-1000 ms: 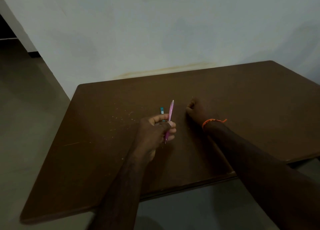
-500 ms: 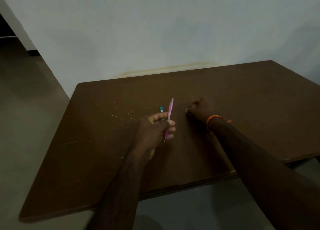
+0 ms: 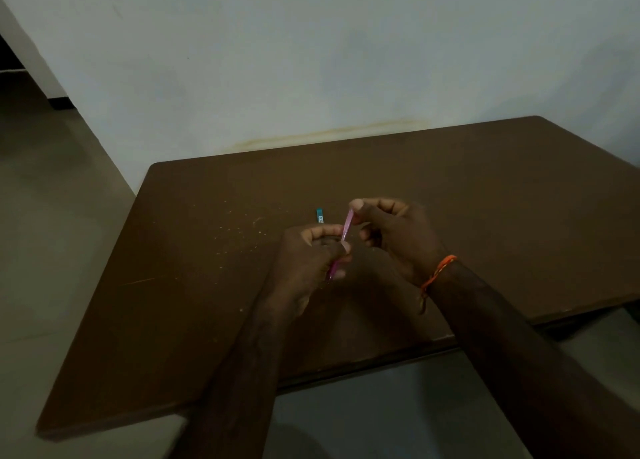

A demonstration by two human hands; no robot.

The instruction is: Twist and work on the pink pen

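Hands: I see both raised just above the brown table (image 3: 485, 195), meeting at one pink pen (image 3: 347, 224).
Left hand (image 3: 311, 258): fingers and thumb curled round the lower half of the pen, holding it upright with a slight tilt; its lower tip shows under the fingers.
Right hand (image 3: 398, 237): thumb and forefinger pinch the pen's top end; the other fingers curl loosely behind. An orange thread (image 3: 438, 273) circles this wrist.
Pen position: in the air between the two hands, not touching the table.
Teal piece (image 3: 320, 215): a small teal thing lies flat on the table just beyond the left hand's fingers, apart from both hands; too small for me to tell what it is.
Step in hand, my judgement: work on the pen's top end, a pull or a twist.
Doing it well: I would keep the left grip firm and still, move only the right fingertips along the pen's axis, and stay low over the table so a loose part cannot roll far.
Surroundings: pale specks (image 3: 239, 230) on the table to the left; a white wall (image 3: 311, 60) behind.
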